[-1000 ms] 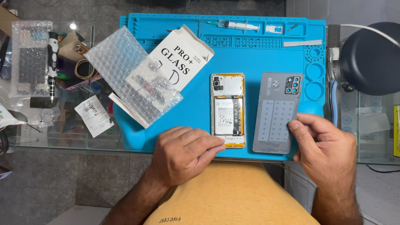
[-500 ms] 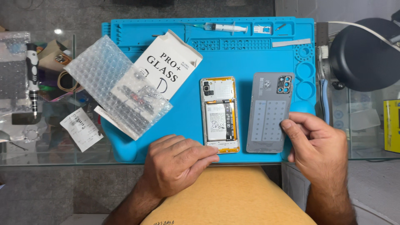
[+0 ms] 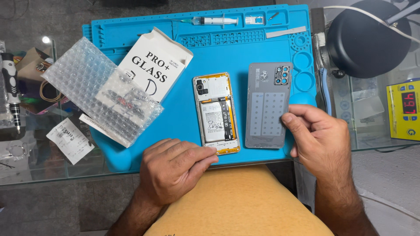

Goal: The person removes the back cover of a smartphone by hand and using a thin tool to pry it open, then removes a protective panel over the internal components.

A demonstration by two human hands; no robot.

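An opened phone (image 3: 217, 113) with its battery and boards showing lies face down on the blue work mat (image 3: 245, 52). The grey back cover (image 3: 267, 105), inner side up, lies just right of it. My left hand (image 3: 173, 168) rests at the mat's near edge, fingers curled, fingertips touching the phone's lower left corner. My right hand (image 3: 321, 140) rests at the mat's right edge, thumb and fingertips touching the cover's right side.
A white cardboard box (image 3: 155, 65) and a bubble-wrap pouch (image 3: 100, 91) lie on the mat's left. A syringe (image 3: 210, 20) lies at the mat's far edge. A black lamp head (image 3: 367, 37) and a yellow device with a display (image 3: 404, 109) stand right. A screwdriver (image 3: 11, 89) lies far left.
The view has shifted, so everything sits further left in frame. Both hands stay at the phone and the cover, barely moved.
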